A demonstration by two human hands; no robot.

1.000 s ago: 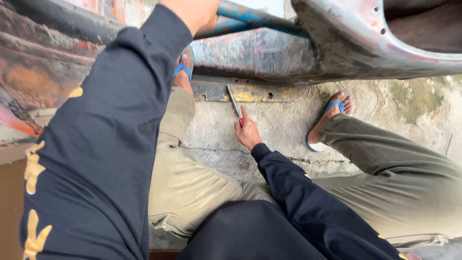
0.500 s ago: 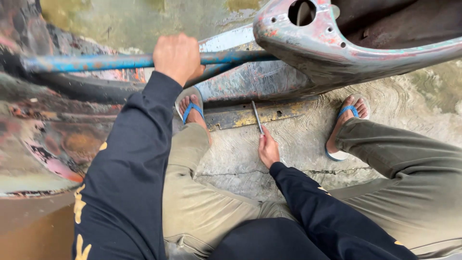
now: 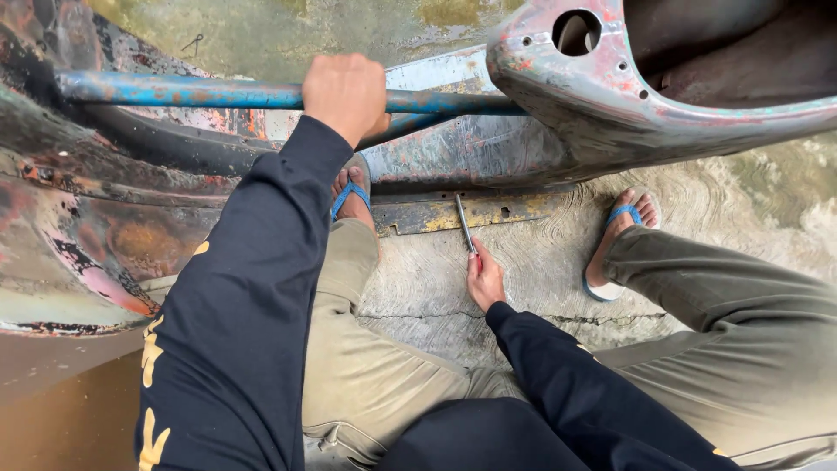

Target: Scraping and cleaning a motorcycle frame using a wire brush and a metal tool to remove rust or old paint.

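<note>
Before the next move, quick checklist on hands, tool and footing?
1. Left hand wrapped fully round the blue bar: ok.
2. Right hand on the handle of the thin metal tool: ok, though the fingers' hold is partly hidden.
3. Tool tip at the yellowed metal strip under the body panel: cannot tell whether it is seated.
4. Both feet in blue sandals flat on the concrete floor: ok.
5. Hand protection: not ok, both hands bare near rusted edges.
</note>
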